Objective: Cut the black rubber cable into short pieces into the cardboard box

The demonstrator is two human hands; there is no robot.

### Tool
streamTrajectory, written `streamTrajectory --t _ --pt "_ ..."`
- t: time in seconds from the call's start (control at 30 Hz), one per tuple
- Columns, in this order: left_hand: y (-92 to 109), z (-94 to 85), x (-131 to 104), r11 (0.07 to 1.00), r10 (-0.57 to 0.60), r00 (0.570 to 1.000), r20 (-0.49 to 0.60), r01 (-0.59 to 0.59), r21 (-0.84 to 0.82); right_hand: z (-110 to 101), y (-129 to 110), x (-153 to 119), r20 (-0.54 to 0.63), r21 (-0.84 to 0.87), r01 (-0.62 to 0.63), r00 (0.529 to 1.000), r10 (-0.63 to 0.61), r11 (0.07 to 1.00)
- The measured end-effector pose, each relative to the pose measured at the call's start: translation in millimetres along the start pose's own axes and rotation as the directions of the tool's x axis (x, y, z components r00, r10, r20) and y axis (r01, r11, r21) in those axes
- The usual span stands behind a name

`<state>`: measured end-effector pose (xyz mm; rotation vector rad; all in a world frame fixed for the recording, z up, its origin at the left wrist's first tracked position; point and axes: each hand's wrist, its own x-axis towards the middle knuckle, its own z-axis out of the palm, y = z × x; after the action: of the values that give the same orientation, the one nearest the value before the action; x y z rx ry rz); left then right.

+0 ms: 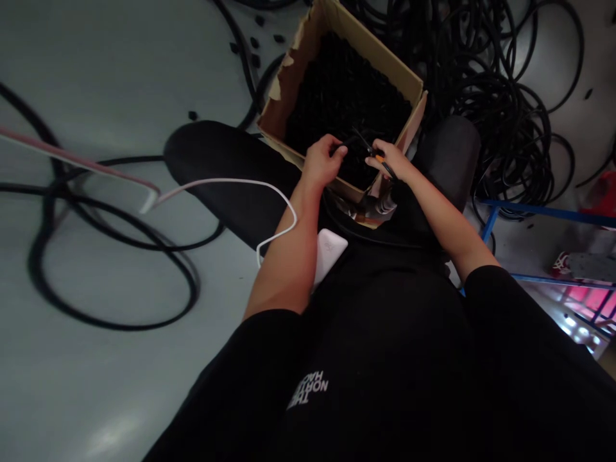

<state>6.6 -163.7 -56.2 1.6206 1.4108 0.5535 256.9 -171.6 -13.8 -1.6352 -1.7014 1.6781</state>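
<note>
A torn cardboard box (394, 61) full of small black pieces (337, 83) stands between the knees. Over its near edge, my left hand (325, 159) pinches what looks like the end of a black hose (353, 140), dark against the pieces. My right hand (389, 160) is closed round scissors (380, 158) with orange and black handles; their blades point up and left, close to the hose. A gap separates the two hands.
Black hose lies in a large tangle (505, 109) at the upper right and in loops (129, 327) on the left floor. A white power bank (331, 249) with a white cable (231, 181) rests by the lap. A blue frame (553, 212) stands at right.
</note>
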Motion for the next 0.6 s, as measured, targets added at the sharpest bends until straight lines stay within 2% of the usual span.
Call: streamTrajectory --t 0.1,0.23,0.43,0.6 --pt "2.9 -0.8 -3.4 1.0 0.013 0.996 0.09 -0.013 -0.003 -0.8 3.9 2.9 -0.055 -0.048 0.04 0.998 -0.043 0.998" --pt "-1.1 -2.7 -5.7 1.0 -0.004 0.976 0.22 0.002 0.009 -6.7 13.6 10.3 0.001 -0.095 0.135 0.991 -0.135 0.986" --pt "-9.6 -7.7 -4.3 0.983 -0.163 0.97 0.179 0.145 0.11 -16.0 17.8 4.8 0.029 -0.261 0.113 0.994 -0.109 0.959" --pt "1.6 -8.3 -9.1 0.991 -0.102 0.978 0.181 0.083 0.107 -14.9 24.3 0.4 0.031 -0.293 0.105 0.994 -0.1 0.95"
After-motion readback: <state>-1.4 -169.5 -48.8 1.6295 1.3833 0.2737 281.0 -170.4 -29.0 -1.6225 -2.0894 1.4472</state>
